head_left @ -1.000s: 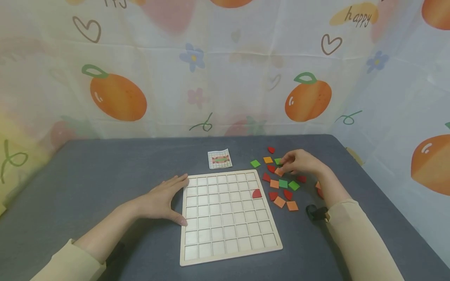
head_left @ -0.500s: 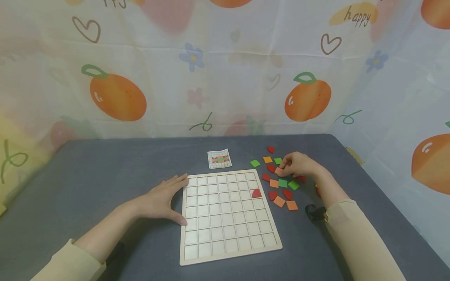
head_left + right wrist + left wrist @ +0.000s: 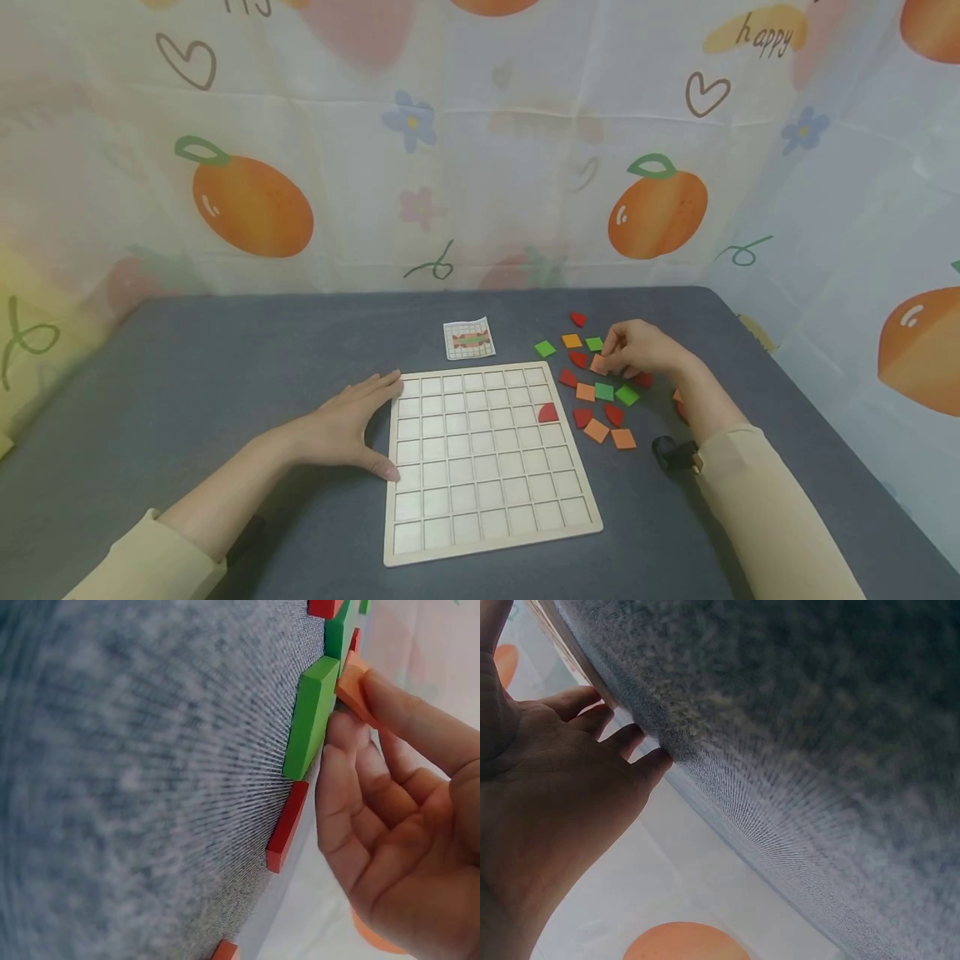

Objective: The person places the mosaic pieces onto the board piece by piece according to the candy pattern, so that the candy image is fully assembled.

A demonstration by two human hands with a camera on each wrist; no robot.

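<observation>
The right hand (image 3: 643, 348)'s fingers pinch an orange tile (image 3: 598, 364) among loose pieces (image 3: 603, 392) on the bench (image 3: 285, 350); the left hand (image 3: 341, 425)'s, spread wide, touch the grid board (image 3: 489, 495). Seemingly the picking step; next calls for a clean lift boardward.

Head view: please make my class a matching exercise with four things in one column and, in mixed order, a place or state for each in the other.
Column one
1. left hand
2. right hand
3. grid board
4. picture card

Column two
A. pinches an orange tile
B. lies on the dark table, beyond the board's far edge
C. fingers spread, at the board's left edge
D. pale, with one red piece in its grid

Right pairs: 1-C, 2-A, 3-D, 4-B
</observation>
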